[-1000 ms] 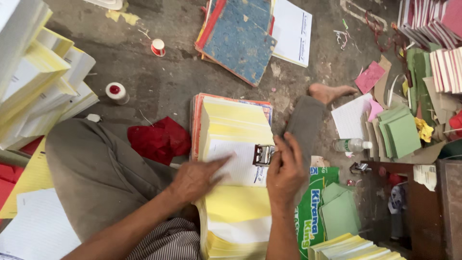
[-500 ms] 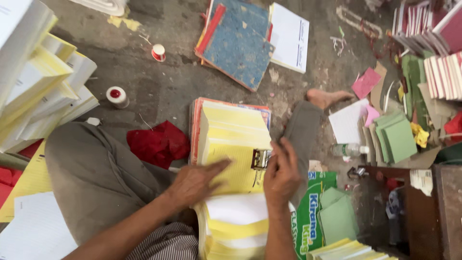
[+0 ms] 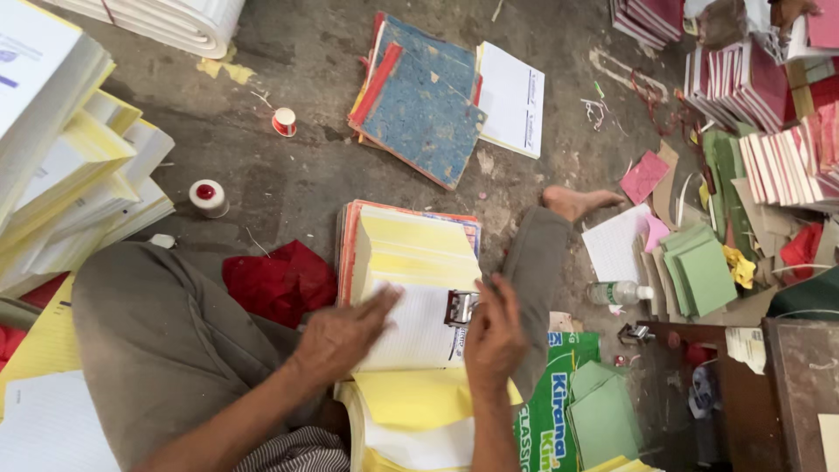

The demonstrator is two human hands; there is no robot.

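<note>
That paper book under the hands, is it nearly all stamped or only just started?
Partway, it seems. A thick wad of yellow and white pages is already flipped toward the person. The left hand presses a white lined page flat, and the right hand holds a small metal stamper at its edge. A thick yellow block remains beyond.

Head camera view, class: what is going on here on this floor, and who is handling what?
A person sits on the floor with a thick pad of white and yellow sheets between the legs. The left hand lies flat on a white lined sheet, while the right hand presses a small metal stamping device onto that sheet's right edge. A red cloth, blue-covered books and green card stacks lie around.
</note>
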